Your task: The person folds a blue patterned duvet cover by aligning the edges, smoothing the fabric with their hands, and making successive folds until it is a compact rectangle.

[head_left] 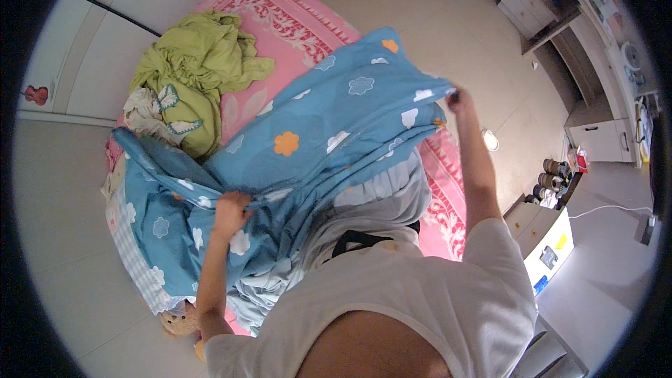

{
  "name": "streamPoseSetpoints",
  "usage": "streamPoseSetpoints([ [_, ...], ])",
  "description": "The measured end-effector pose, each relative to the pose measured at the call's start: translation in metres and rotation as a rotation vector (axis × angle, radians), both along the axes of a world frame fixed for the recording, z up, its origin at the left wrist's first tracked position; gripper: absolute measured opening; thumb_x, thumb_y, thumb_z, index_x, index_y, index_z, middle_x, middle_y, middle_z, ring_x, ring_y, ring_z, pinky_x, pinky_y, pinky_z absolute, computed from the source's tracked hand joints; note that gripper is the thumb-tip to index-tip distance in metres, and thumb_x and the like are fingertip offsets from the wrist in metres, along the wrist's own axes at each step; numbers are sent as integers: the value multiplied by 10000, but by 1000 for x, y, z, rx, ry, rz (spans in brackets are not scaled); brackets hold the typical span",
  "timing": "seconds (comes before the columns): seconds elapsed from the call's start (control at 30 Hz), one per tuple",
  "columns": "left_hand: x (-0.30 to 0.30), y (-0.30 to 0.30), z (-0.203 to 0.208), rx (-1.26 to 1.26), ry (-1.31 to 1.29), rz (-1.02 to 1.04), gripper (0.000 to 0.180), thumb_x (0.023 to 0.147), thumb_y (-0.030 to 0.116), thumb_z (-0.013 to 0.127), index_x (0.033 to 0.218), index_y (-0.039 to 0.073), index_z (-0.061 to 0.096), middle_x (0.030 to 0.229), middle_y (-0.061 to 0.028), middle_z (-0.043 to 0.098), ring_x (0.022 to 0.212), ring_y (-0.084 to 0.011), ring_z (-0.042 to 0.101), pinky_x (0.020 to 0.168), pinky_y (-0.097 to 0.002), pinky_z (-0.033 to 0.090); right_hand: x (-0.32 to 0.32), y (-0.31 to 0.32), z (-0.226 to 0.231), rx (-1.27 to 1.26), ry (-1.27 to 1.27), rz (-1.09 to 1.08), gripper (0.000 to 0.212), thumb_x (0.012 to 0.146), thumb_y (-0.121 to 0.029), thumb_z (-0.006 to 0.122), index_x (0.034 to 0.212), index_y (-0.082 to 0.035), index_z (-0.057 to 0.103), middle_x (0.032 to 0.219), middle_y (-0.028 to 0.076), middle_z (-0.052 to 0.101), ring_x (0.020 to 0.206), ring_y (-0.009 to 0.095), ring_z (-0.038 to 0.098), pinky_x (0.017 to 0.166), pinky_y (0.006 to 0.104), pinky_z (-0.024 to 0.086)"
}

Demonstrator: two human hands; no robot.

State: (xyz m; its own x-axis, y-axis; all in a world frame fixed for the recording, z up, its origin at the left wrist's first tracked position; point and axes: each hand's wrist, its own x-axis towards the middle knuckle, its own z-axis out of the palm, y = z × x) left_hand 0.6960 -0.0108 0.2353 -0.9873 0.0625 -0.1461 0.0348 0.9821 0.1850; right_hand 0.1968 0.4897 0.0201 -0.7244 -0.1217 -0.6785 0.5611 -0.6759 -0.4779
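Note:
A blue duvet cover (308, 119) printed with white clouds and orange flowers stretches across the bed in loose folds. At the right, my right hand (458, 100) is closed on a corner of it with the arm reaching far out, so the cloth spans upward between the hands. My left hand (231, 213) grips a bunched fold near the cover's left middle. Pale checked fabric (136, 269) shows along the cover's left edge. Beneath and nearer to me lies crumpled grey bedding (378, 203), partly hidden by the blue cloth.
A pink patterned sheet (280, 21) covers the bed. Heaped green cloth (199, 56) lies at the far left, beside white cloth with a teal edge (168, 115). A teddy bear (180, 320) is by the near left edge. Shoes (551, 178) and a white cabinet (546, 241) stand at the right.

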Motion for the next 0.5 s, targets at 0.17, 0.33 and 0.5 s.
streamPoseSetpoints([
  [0.17, -5, 31, 15, -54, 64, 87, 365, 580, 155, 732, 907, 66, 597, 819, -129, 612, 788, -319, 580, 698, -412, 450, 72, -46, -20, -250, -176, 33, 245, 859, -202, 553, 1023, -28, 609, 930, 78, 661, 798, 222, 644, 565, 318, 556],
  [0.33, -16, 10, 12, -92, -23, 237, 338, 606, 106, 700, 926, 59, 603, 806, -149, 626, 754, -335, 599, 673, -395, 473, 36, -48, 10, -537, -103, -20, 210, 870, -174, 526, 980, -8, 594, 968, 112, 645, 891, 264, 632, 797, 397, 535],
  [0.5, -6, -12, 30, 180, 135, 338, 279, 632, 105, 682, 895, 32, 630, 851, -166, 644, 751, -341, 616, 651, -401, 490, -23, -25, 63, -259, 30, -274, 202, 892, -130, 465, 997, 4, 574, 1004, 154, 625, 973, 296, 601, 919, 463, 465],
])
